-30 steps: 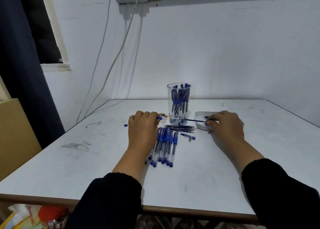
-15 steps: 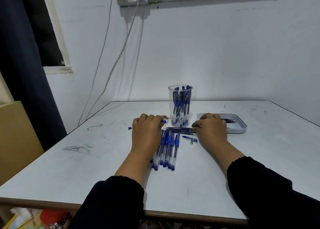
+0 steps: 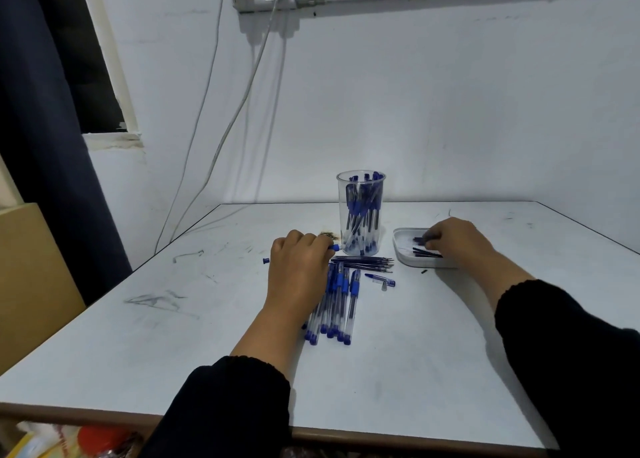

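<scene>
My left hand (image 3: 299, 270) rests on the table with its fingers curled round a blue pen piece (image 3: 334, 247), whose tip sticks out to the right. Under and beside this hand lies a row of several blue-capped pens (image 3: 341, 305). A bundle of thin dark refills (image 3: 363, 263) lies just behind them. My right hand (image 3: 457, 243) reaches into a white tray (image 3: 401, 250), and its fingertips pinch a small dark pen part (image 3: 420, 239). More dark parts lie in the tray.
A clear cup (image 3: 361, 215) full of blue pens stands between my hands, towards the back. A loose pen piece (image 3: 381, 279), a tiny blue cap (image 3: 266, 260) and a dark speck (image 3: 424, 271) lie on the white table (image 3: 207, 336). Cables hang down the wall.
My right hand went from the tray to the refill bundle and is now back in the tray. My left hand has stayed where it was.
</scene>
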### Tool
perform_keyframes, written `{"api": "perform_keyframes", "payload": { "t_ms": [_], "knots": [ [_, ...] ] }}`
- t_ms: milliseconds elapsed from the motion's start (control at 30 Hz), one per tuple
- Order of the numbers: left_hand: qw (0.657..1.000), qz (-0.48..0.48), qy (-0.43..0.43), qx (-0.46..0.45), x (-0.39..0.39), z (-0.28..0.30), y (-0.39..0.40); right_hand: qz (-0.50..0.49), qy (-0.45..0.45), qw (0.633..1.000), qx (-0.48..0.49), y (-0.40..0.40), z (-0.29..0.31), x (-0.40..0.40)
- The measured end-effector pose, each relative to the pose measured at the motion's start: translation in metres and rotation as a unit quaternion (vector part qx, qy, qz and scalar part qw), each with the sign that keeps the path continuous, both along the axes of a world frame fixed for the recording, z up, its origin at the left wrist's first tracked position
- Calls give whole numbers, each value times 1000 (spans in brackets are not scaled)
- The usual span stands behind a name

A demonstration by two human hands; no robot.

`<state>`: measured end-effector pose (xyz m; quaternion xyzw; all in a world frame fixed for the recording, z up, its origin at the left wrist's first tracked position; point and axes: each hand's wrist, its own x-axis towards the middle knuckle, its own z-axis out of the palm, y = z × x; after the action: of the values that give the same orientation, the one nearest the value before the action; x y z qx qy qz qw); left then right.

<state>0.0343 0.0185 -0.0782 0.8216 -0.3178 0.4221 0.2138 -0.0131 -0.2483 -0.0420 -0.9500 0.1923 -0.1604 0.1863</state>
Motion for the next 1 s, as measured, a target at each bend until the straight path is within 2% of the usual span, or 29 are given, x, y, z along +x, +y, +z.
{"api": "perform_keyframes", "payload": {
  "t_ms": [100,167,467,633,733,900,1000],
  "knots": [
    [999,-45,-18,6,-3,1,-2,20,94,994,-53,-7,9,2],
    [997,-73,-27,13,-4,2,-3,26,116,990,-80,-6,9,5],
    [996,-90,-3,23,-8,2,-2,-32,107,988,-106,5,4,11],
    [996,-90,-3,27,-8,2,-2,-38,54,992,-111,4,7,3],
    [996,-90,-3,26,-8,3,-2,-24,-28,996,-86,10,11,-7],
    [995,-101,9,25,-5,1,-1,88,-151,983,-50,40,4,-26],
    [994,-102,23,33,-5,1,-2,136,-191,972,2,56,-4,-31]
  ]
}}
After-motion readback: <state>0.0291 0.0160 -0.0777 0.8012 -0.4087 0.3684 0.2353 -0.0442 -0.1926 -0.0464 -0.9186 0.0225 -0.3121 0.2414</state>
